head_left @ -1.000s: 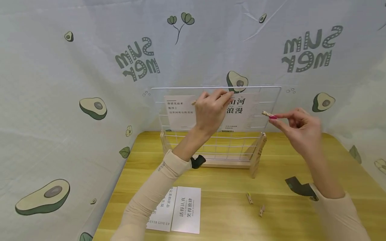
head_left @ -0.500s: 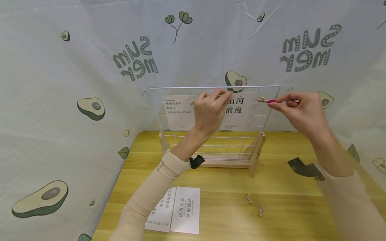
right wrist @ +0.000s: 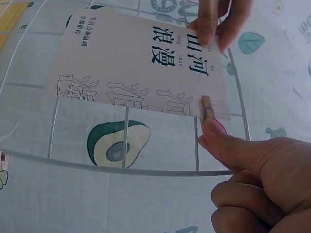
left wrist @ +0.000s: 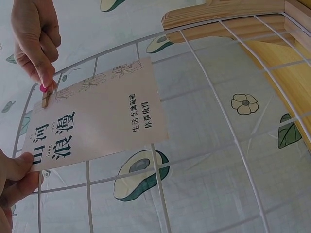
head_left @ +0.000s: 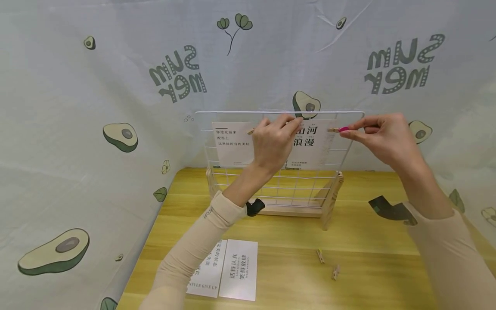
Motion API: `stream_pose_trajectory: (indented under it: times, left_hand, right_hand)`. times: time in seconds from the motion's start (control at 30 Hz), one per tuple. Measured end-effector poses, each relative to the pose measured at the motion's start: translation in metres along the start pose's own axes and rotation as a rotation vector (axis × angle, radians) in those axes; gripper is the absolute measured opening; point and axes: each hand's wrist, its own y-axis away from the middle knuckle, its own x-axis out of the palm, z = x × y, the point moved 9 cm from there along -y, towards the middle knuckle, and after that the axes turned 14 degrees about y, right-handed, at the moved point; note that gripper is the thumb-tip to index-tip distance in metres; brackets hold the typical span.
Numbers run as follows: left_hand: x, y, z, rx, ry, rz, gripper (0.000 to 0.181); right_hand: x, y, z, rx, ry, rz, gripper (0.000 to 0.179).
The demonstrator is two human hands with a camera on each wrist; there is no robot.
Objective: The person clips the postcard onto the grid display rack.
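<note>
White card (head_left: 308,150) before a wire grid (head_left: 240,112): between near-closed fingers, I see the left hand (head_left: 272,141) pinch a corner, the right hand (head_left: 387,137) a wooden clothespin (right wrist: 207,103) at the edge.

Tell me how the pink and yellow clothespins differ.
The pink clothespin is pinched by the right hand; the yellow clothespin lies untouched on the table. The pink clothespin is at the edge of the held card; the yellow clothespin is away from any card. Both look wooden.
</note>
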Motion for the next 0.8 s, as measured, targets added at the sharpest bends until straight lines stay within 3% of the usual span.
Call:
stream_pose_trajectory:
  times: [0.23,0.6,0.8]
  left_hand:
    - [0.0020,-0.0010,-0.0004,0.000,0.007,-0.004,0.014]
    - [0.0007,0.0017,-0.0034,-0.007,-0.017,-0.020,0.012]
    - [-0.0032,0.0035,-0.0028,-0.019,0.016,-0.032,0.009]
  right_hand:
    - [0.0001,-0.0003,-0.0045,0.019,-0.009,0.013,0.039]
    - [0.0023,0.0005,-0.0055,0.009,-0.066,-0.040,0.035]
    - [0.0049,0.0080,-0.0097,0.031,-0.073,-0.062,0.045]
